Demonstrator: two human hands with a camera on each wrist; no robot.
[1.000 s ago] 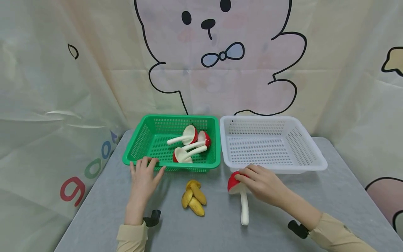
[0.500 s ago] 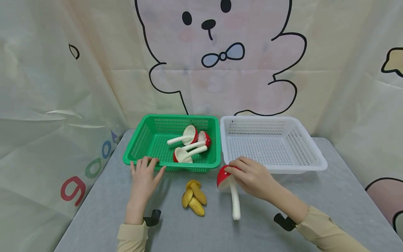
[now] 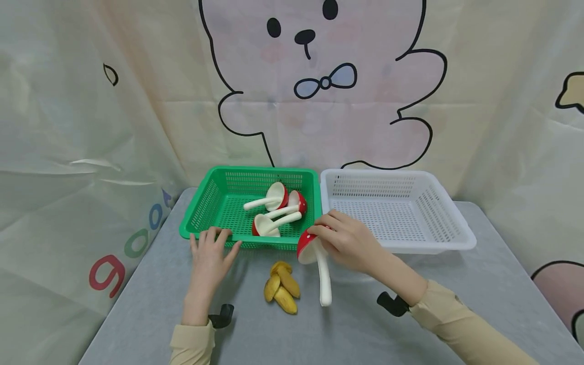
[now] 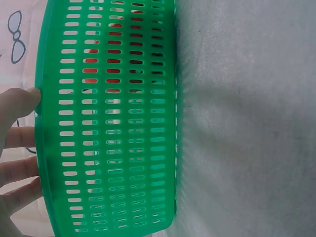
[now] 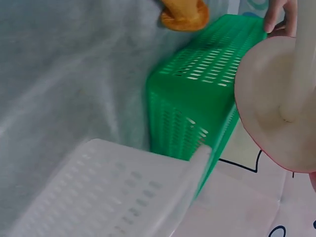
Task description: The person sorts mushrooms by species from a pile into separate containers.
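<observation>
My right hand (image 3: 351, 242) pinches a toy mushroom by its red, white-spotted cap (image 3: 306, 248); its white stem (image 3: 324, 279) hangs down, raised over the table. In the right wrist view the pale underside of that mushroom (image 5: 266, 103) fills the right edge. Across the front rim of the green basket (image 3: 196, 238) rests my left hand (image 3: 211, 268), fingers spread. The left wrist view has the thumb (image 4: 22, 101) at the rim and the other fingers beyond it. Three red-capped mushrooms (image 3: 276, 196) lie on their sides in the green basket.
Right beside the green basket stands a white basket (image 3: 456, 238). Several yellow-brown toy mushrooms (image 3: 285, 299) lie bunched on the grey table (image 3: 255, 339), in front of the green basket. A printed curtain (image 3: 310, 126) hangs behind both baskets.
My right hand has carried the red mushroom left and up, from in front of the white basket to the green basket's front right corner. My left hand stays at the rim.
</observation>
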